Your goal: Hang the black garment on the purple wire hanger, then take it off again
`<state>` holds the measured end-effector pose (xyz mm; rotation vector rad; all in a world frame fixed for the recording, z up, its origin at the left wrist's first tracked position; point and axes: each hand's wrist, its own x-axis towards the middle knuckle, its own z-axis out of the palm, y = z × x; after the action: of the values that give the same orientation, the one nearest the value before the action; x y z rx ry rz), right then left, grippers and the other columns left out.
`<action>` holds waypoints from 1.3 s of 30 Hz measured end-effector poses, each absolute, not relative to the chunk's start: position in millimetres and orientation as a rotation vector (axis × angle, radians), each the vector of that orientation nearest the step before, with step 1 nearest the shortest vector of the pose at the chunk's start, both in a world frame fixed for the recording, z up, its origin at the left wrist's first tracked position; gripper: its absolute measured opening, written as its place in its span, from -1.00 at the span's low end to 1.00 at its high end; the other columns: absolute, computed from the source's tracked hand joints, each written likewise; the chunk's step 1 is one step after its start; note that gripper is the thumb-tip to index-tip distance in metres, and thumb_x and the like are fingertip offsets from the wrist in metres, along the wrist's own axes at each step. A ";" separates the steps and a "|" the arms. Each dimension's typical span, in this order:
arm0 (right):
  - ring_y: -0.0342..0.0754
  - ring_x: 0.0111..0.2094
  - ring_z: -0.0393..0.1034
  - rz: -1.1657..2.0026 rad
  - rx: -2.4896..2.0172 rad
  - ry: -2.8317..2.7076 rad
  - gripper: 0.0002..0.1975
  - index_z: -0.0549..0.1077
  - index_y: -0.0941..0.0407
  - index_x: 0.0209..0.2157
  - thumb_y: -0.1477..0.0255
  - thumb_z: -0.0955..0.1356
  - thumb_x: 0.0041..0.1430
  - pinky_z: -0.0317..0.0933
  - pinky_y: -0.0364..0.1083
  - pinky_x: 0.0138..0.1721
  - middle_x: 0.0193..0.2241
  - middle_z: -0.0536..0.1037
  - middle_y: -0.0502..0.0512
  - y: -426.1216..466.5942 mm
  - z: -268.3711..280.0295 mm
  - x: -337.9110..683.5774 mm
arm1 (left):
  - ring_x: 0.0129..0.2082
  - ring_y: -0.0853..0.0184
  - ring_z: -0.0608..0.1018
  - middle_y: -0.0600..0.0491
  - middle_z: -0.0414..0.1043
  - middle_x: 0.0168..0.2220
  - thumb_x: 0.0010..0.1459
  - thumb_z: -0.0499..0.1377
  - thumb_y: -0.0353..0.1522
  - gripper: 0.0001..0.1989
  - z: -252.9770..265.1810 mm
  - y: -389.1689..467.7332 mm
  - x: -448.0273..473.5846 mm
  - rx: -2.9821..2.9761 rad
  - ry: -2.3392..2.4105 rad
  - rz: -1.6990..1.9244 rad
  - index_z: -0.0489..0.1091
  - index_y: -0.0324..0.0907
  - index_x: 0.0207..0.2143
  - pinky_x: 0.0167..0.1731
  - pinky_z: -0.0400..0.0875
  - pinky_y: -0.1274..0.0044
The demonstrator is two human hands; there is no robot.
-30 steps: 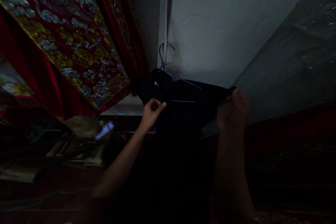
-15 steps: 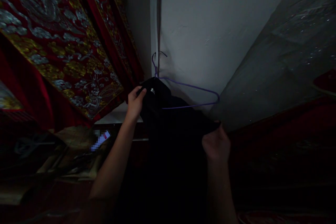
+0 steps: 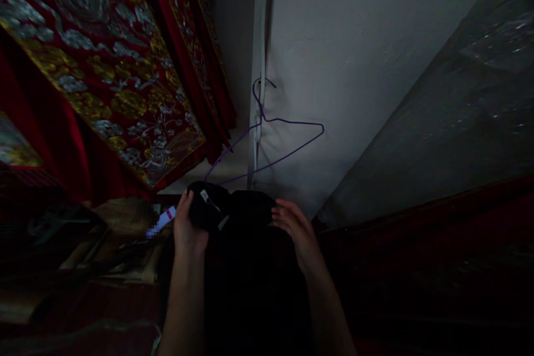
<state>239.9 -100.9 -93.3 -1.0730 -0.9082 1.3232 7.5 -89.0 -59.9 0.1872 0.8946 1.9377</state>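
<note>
A black garment [image 3: 254, 267] hangs down between my hands, its upper edge bunched and a small white label [image 3: 204, 196] showing near the neck. My left hand [image 3: 188, 228] is closed around the garment's left side. My right hand [image 3: 294, 225] grips its right upper edge with bent fingers. Above them a thin purple hanger [image 3: 292, 122] hangs by its hook from a narrow vertical strip on the wall. The right arm of the hanger is bare, and its lower left corner dips behind the garment by my left hand. Much of the dark cloth is lost in shadow.
Red cloth with gold and silver embroidery [image 3: 129, 103] hangs at the upper left. A pale wall [image 3: 354, 39] stands ahead, with a shiny translucent sheet [image 3: 438, 100] to the right. A blue-white strip [image 3: 162, 221] lies among brownish items at lower left.
The garment has come down off most of the hanger, whose arms now show. My left hand has moved down and left; my right hand has moved left, toward the garment's upper edge.
</note>
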 end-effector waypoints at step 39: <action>0.00 -0.33 0.44 1.180 -0.994 -1.405 -0.55 0.57 0.06 -0.14 0.07 0.34 0.05 0.32 -0.07 -0.23 -0.42 0.57 0.03 52.7 -17.2 236.7 | -0.22 0.20 0.57 0.05 0.60 -0.24 0.24 0.15 -0.09 -0.64 -22.2 -107.0 -53.8 1.982 1.375 0.370 0.55 -0.16 -0.19 -0.22 0.38 0.49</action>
<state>236.7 52.7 -17.2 -0.9936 -1.4055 1.1801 -53.8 -107.0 -22.2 1.9818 1.3752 0.3701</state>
